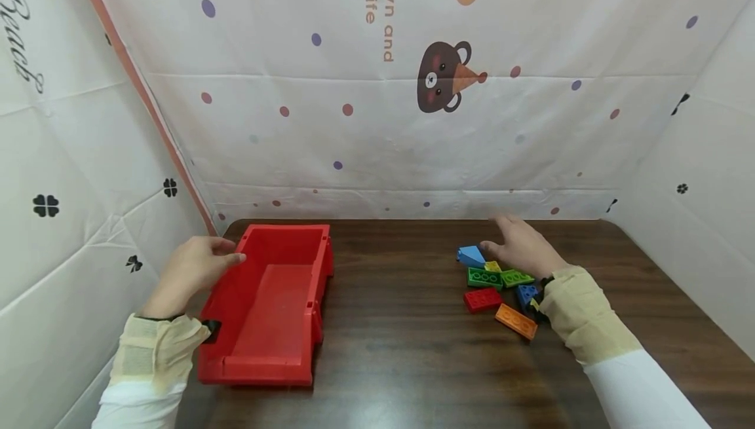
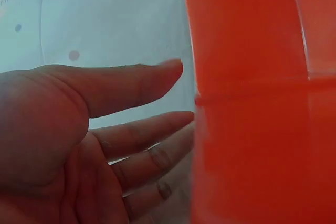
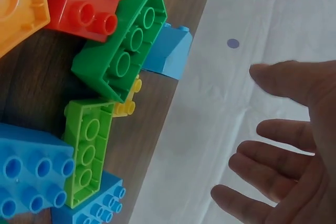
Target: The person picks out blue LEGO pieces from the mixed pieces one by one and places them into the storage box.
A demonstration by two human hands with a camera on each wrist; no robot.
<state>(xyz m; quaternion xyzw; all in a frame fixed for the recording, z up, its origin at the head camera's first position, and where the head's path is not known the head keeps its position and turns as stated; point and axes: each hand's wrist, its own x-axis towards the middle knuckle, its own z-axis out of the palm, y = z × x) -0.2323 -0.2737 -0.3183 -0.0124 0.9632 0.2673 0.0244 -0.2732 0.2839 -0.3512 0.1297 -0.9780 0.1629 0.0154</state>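
My left hand is at the left side of a red plastic bin, thumb and fingers extended and apart. In the left wrist view, the fingertips pass partly behind the bin's edge; whether they touch it I cannot tell. My right hand hovers with spread fingers over the back of a group of toy building bricks, holding nothing. Nearest to it are a light blue sloped brick, a yellow brick, a dark green brick and a light green brick.
A red brick, an orange brick and a blue brick lie nearer the front, partly beside the right wrist. The brown wooden table stretches between bin and bricks. White printed sheets hang behind and at both sides.
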